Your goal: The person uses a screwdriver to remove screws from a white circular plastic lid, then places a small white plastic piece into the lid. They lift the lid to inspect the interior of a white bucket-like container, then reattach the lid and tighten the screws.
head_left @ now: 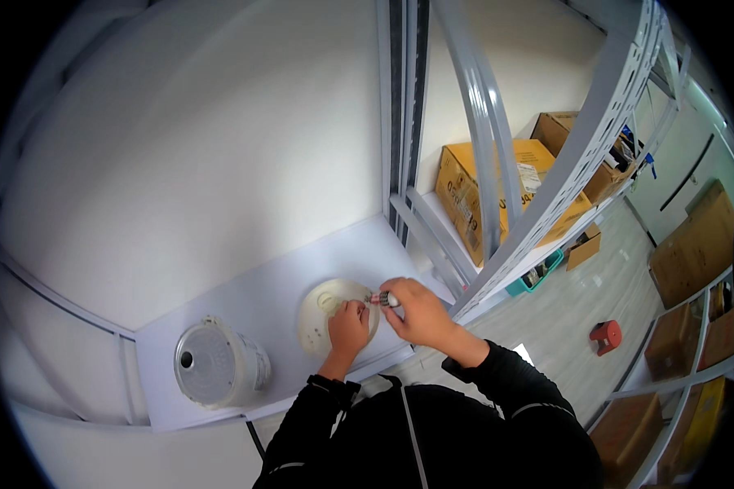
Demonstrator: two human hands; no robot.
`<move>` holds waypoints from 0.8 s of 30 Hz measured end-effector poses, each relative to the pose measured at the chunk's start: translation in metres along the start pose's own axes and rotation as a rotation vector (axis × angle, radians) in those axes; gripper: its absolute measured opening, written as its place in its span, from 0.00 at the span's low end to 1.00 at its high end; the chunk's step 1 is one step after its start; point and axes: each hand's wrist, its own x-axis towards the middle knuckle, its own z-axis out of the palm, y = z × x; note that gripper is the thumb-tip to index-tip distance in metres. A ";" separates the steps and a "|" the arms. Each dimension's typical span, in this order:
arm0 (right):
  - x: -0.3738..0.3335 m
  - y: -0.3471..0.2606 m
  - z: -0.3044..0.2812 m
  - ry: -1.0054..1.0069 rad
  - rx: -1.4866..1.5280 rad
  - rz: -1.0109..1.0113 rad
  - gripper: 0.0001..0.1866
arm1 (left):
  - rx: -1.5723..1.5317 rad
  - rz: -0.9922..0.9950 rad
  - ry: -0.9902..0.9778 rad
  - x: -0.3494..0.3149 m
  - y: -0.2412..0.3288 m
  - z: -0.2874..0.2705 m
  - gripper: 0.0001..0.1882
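A round off-white disc (312, 319), like a bucket lid with a raised ring and small holes, lies on the white shelf. My left hand (348, 329) is over its right part, fingers curled closed; whatever they pinch is hidden. Coming in from the right, my right hand (424, 314) is closed around a short tool with a white and grey ribbed body (387, 299). The reddish front end of this tool points left toward my left fingertips, above the disc's rim. Its exact kind is too small to make out.
A white bucket (261, 368) with a translucent lid stands on the shelf at left. Metal shelf posts (538, 224) rise at right, beside a yellow carton (462, 196). Beyond are a teal bin (536, 277), a red stool (606, 337) and racks of cartons (628, 436).
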 end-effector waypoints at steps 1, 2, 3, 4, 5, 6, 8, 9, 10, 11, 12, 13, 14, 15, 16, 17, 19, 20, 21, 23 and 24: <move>0.000 0.000 -0.005 0.032 0.005 -0.007 0.20 | 0.015 0.027 0.040 -0.001 0.005 0.000 0.07; -0.001 0.002 -0.008 0.079 0.012 -0.018 0.21 | 0.033 0.056 0.084 -0.002 0.010 -0.002 0.07; -0.001 0.003 -0.012 0.129 0.013 -0.036 0.21 | 0.052 0.087 0.126 -0.003 0.016 -0.003 0.07; -0.001 0.004 -0.015 0.182 0.015 -0.055 0.20 | 0.053 0.115 0.143 -0.003 0.021 -0.004 0.07; -0.002 0.006 -0.018 0.236 0.015 -0.074 0.19 | 0.053 0.144 0.158 -0.003 0.027 -0.005 0.07; -0.004 0.008 -0.022 0.250 0.033 -0.068 0.20 | 0.052 0.173 0.173 -0.004 0.033 -0.004 0.06; -0.010 0.013 -0.026 0.315 0.084 -0.076 0.21 | 0.111 0.225 0.168 -0.007 0.044 0.000 0.06; -0.013 0.015 -0.029 0.348 0.108 -0.079 0.21 | 0.139 0.252 0.164 -0.009 0.050 0.003 0.06; -0.017 0.017 -0.032 0.360 0.109 -0.089 0.22 | 0.166 0.280 0.156 -0.011 0.056 0.006 0.06; -0.020 0.019 -0.035 0.373 0.110 -0.100 0.22 | 0.191 0.308 0.147 -0.012 0.062 0.010 0.06; -0.024 0.021 -0.038 0.386 0.110 -0.110 0.23 | 0.217 0.336 0.137 -0.014 0.067 0.013 0.06; -0.029 0.024 -0.042 0.383 0.113 -0.114 0.23 | 0.228 0.349 0.126 -0.015 0.069 0.018 0.06; -0.033 0.027 -0.046 0.379 0.115 -0.118 0.24 | 0.239 0.363 0.114 -0.017 0.072 0.024 0.06; -0.038 0.030 -0.049 0.376 0.117 -0.121 0.24 | 0.249 0.377 0.102 -0.019 0.074 0.029 0.06; -0.043 0.033 -0.052 0.361 0.127 -0.110 0.24 | 0.282 0.366 0.082 -0.020 0.074 0.038 0.05; -0.048 0.035 -0.056 0.345 0.136 -0.099 0.23 | 0.315 0.355 0.061 -0.021 0.073 0.046 0.05; -0.057 0.039 -0.063 0.315 0.139 -0.092 0.23 | 0.367 0.333 0.051 -0.024 0.074 0.059 0.04; -0.062 0.041 -0.066 0.299 0.134 -0.096 0.23 | 0.386 0.322 0.062 -0.025 0.075 0.064 0.03; -0.066 0.043 -0.069 0.284 0.128 -0.101 0.22 | 0.406 0.311 0.073 -0.026 0.075 0.069 0.03; -0.073 0.045 -0.075 0.278 0.136 -0.101 0.22 | 0.434 0.288 0.054 -0.027 0.076 0.079 0.02; -0.076 0.046 -0.078 0.274 0.140 -0.102 0.21 | 0.449 0.275 0.044 -0.027 0.077 0.083 0.02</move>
